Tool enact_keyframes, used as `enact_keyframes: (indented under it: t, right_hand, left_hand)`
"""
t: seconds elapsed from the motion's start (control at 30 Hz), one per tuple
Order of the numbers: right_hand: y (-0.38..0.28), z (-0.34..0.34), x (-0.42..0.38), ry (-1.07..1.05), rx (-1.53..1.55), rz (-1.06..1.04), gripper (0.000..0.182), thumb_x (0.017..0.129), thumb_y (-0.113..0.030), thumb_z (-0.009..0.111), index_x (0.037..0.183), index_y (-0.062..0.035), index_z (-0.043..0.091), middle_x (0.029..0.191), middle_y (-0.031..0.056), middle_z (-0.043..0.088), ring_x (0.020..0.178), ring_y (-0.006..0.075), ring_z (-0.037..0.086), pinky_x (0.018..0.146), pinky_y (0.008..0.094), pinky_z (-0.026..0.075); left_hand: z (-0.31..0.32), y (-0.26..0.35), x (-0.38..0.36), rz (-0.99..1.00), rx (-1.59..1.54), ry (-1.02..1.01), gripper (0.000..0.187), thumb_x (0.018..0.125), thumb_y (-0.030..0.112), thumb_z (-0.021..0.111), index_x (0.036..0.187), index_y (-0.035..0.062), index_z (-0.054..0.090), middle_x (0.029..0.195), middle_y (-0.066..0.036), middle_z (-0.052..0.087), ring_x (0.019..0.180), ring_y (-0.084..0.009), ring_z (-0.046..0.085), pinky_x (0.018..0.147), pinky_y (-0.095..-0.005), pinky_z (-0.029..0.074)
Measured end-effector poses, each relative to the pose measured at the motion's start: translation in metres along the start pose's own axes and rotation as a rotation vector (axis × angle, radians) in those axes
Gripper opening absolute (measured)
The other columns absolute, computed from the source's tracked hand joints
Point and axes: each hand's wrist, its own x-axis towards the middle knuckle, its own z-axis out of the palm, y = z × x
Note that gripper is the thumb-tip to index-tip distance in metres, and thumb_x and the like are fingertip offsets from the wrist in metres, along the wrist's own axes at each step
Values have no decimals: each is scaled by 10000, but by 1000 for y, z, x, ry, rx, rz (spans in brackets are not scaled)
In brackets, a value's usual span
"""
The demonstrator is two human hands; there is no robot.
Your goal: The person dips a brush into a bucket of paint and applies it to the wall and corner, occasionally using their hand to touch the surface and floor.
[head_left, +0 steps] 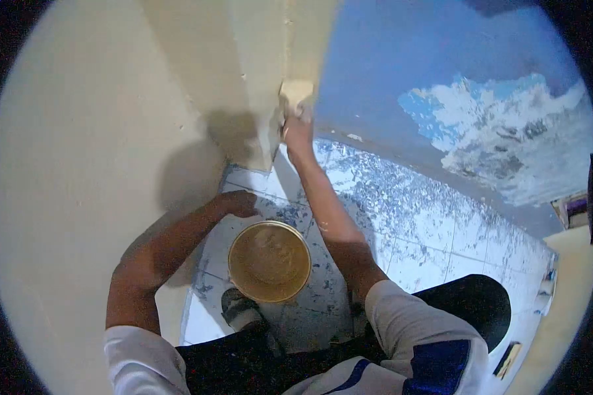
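Note:
My right hand (pixel 298 131) reaches far forward, closed around a wide paintbrush (pixel 297 89) coated in cream paint. The bristles meet the narrow wall face beside the blue wall (pixel 369 66). Just beyond the bucket (pixel 236 280) is my left hand (pixel 245 203), its fingers curled down near the far rim; what they hold, if anything, is hidden. This round bucket stands between my legs, with cream paint (pixel 270 253) inside.
Cream-painted wall (pixel 79 164) runs along my left. Loose paint flakes litter the white tiled floor (pixel 435 227). On the blue wall, a large peeled patch (pixel 501 131) shows white. A dark, light-edged object (pixel 507 360) lies at the lower right.

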Motion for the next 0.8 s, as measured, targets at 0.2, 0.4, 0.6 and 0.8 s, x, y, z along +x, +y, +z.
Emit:
enact_keyframes:
  t: [0.2, 0.4, 0.6, 0.8]
  right_hand:
    - [-84, 47, 20, 129, -768, -1064, 306, 934, -255, 512, 1155, -55, 441, 760, 23, 491, 618, 100, 499, 477, 229, 403]
    - [-11, 9, 17, -18, -322, -370, 204, 948, -270, 491, 1057, -98, 472, 654, -19, 438, 481, 59, 403, 384, 213, 313]
    - [89, -44, -5, 90, 18, 175, 151, 951, -267, 477, 956, -116, 489, 574, -27, 381, 399, 89, 352, 344, 242, 273]
    - [101, -60, -23, 150, 27, 375, 129, 928, -209, 446, 918, -95, 505, 538, -2, 352, 366, 113, 314, 328, 268, 240]
  left_hand:
    - [4, -17, 8, 0, 72, 59, 527, 840, 456, 548, 785, -57, 654, 816, -246, 650, 802, -361, 648, 731, -449, 509]
    - [-7, -7, -2, -20, 48, 61, 515, 854, 435, 540, 834, -68, 651, 875, -244, 651, 833, -349, 646, 768, -443, 506]
    - [-11, 10, -23, -32, 53, 58, 520, 856, 443, 545, 878, -66, 646, 910, -234, 652, 891, -358, 636, 797, -450, 500]
    - [-16, 19, -36, -120, 45, -18, 511, 842, 437, 567, 964, -55, 626, 1002, -227, 638, 951, -348, 622, 817, -441, 495]
